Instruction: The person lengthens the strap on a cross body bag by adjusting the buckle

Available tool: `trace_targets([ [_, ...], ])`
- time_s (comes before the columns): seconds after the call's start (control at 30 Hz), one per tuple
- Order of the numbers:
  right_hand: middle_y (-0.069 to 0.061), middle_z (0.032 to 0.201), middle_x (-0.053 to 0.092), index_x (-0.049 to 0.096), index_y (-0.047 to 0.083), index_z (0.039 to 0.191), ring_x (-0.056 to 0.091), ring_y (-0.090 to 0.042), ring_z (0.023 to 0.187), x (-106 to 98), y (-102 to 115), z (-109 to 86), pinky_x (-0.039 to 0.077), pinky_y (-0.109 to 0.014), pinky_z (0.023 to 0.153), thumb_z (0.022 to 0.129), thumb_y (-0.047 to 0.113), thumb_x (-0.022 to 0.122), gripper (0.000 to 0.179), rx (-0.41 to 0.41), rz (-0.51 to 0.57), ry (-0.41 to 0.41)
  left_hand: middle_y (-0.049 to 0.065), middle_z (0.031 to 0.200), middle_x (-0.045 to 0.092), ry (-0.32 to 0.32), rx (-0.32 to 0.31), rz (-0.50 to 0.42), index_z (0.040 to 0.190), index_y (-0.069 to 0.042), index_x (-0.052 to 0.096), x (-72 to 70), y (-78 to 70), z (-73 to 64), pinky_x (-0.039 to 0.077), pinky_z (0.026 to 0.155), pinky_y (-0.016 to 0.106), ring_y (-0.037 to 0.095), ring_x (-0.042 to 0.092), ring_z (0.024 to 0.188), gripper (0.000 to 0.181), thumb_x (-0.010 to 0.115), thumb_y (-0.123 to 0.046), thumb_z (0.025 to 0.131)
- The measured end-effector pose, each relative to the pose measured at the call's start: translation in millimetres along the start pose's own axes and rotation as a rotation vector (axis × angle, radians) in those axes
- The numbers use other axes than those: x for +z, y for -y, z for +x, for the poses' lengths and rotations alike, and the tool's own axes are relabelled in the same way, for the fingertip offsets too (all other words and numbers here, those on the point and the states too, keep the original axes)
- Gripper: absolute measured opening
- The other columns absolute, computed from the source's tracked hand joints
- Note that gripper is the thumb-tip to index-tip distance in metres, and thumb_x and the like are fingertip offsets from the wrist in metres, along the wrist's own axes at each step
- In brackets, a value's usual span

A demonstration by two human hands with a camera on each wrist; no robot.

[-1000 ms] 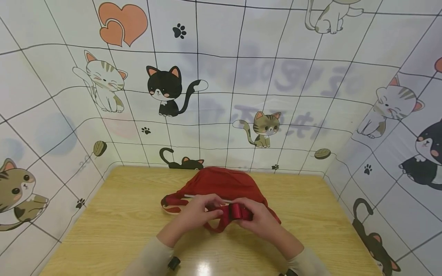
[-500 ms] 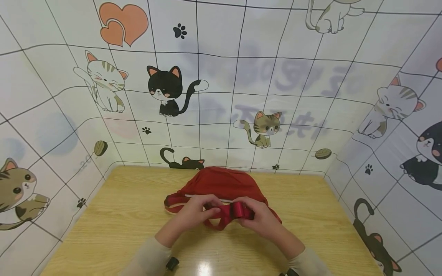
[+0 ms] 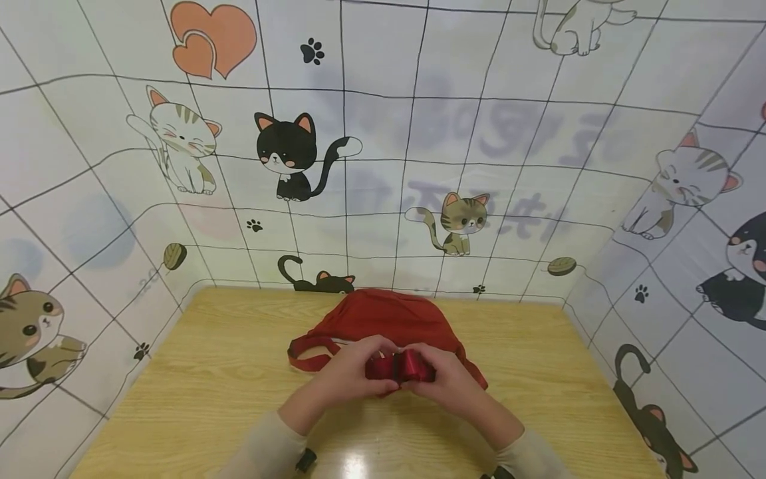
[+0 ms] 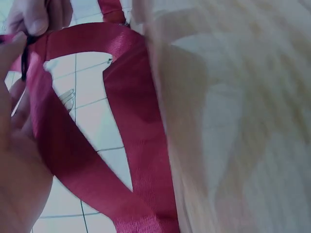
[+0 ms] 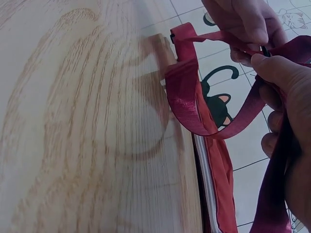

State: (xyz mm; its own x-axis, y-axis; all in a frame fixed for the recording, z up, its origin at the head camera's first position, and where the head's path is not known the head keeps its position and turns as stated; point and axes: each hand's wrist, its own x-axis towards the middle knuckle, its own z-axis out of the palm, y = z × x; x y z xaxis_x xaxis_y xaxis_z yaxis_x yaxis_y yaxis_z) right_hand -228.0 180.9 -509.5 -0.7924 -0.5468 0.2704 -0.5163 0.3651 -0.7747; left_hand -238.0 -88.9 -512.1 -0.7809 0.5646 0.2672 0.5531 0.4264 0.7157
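Observation:
A red waist bag lies toward the back of the wooden table, with its zip facing front. Just in front of it both hands meet over its glossy dark-red strap. My left hand pinches the strap with thumb and fingers beside a small black buckle piece. On the other side, my right hand grips the strap, thumb against the same black piece. Fingers partly cover the piece, so its exact kind is unclear. Strap loops hang below the hands in the wrist views.
The table is pale wood grain. Around it stands a white sheet printed with grid lines and cartoon cats. The bag's back edge is close to the rear sheet.
My left hand has moved right, bringing its fingertips up to the right hand's. The strap between them is now bunched, and the hanging loop is mostly hidden in the head view.

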Motion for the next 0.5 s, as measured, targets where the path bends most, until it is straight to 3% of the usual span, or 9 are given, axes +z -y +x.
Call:
trace_targets([
  [0.17,0.013,0.125,0.073,0.067,0.030,0.138,0.070,-0.013,0.108,-1,0,-0.5,0.062,-0.033,0.091,0.093,0.022,0.093,0.053,-0.006,-0.020,-0.010,-0.015,0.107,0.066,-0.029,0.005,0.056,0.133,-0.027,0.068,1.4,-3.1,1.2,0.058,0.079,0.026,0.005,0.063,0.090,0.049,0.094,-0.029,0.092],
  [0.37,0.006,0.132,0.069,0.067,0.021,0.139,0.065,-0.015,0.120,-5,6,3.1,0.061,-0.041,0.097,0.088,0.025,0.097,0.059,-0.197,-0.118,-0.091,-0.016,0.109,0.066,-0.027,-0.002,0.079,0.131,-0.027,0.068,0.9,-5.7,2.1,0.057,0.080,0.026,0.005,0.063,0.092,0.049,0.095,-0.031,0.091],
  [0.5,0.002,0.129,0.070,0.070,0.016,0.135,0.065,-0.017,0.122,-6,15,7.1,0.060,-0.039,0.100,0.090,0.022,0.096,0.052,-0.280,-0.131,-0.101,-0.015,0.114,0.069,-0.026,0.015,0.099,0.132,-0.028,0.069,2.2,-5.4,2.6,0.058,0.086,0.028,0.005,0.064,0.097,0.049,0.094,-0.034,0.091],
])
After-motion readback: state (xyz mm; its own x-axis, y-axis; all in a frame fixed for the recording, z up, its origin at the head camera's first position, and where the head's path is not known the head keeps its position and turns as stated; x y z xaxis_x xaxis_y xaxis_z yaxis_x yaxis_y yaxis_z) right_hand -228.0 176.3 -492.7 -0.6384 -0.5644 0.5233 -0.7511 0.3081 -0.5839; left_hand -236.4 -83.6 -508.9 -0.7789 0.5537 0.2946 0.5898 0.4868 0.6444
